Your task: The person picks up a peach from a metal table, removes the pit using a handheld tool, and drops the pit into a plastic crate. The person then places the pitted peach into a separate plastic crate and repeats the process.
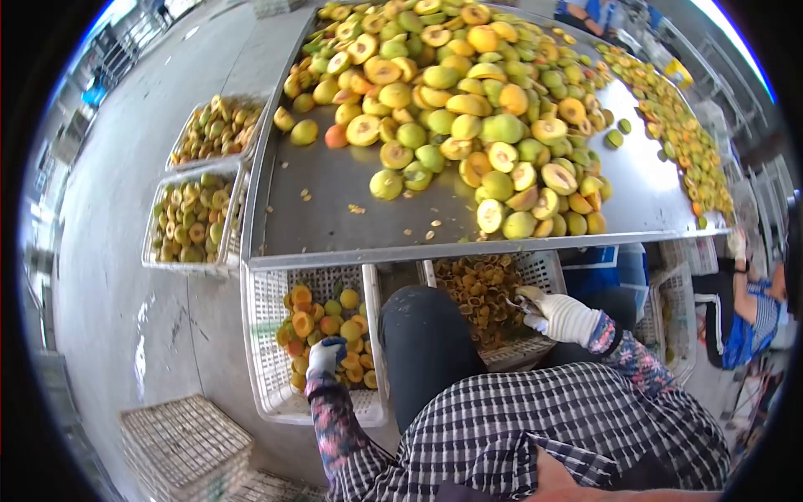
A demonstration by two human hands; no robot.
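My left hand (pixel 324 358), in a white glove with blue-coated fingers, is over a white plastic crate (pixel 266 368) holding yellow-orange fruit halves (pixel 330 314). Its fingers are curled together, and whatever may be in them is hidden. My right hand (pixel 559 316), in a white glove with stained fingertips, grips a small metal hand tool (pixel 520 306) with a curved end. It hovers above a second crate (pixel 542 269) filled with brown-orange, cup-shaped fruit scraps (pixel 478 293). Ahead, green and yellow peach-like fruit (pixel 456 100), many cut in half, is heaped on a metal table (pixel 335 222).
Two fruit-filled crates (pixel 191 219) stand on the floor left of the table. An upturned crate (pixel 186 439) lies at lower left. Another person (pixel 753 309) sits at the right, and one more (pixel 590 15) is beyond the table. My knees are between the crates under the table edge.
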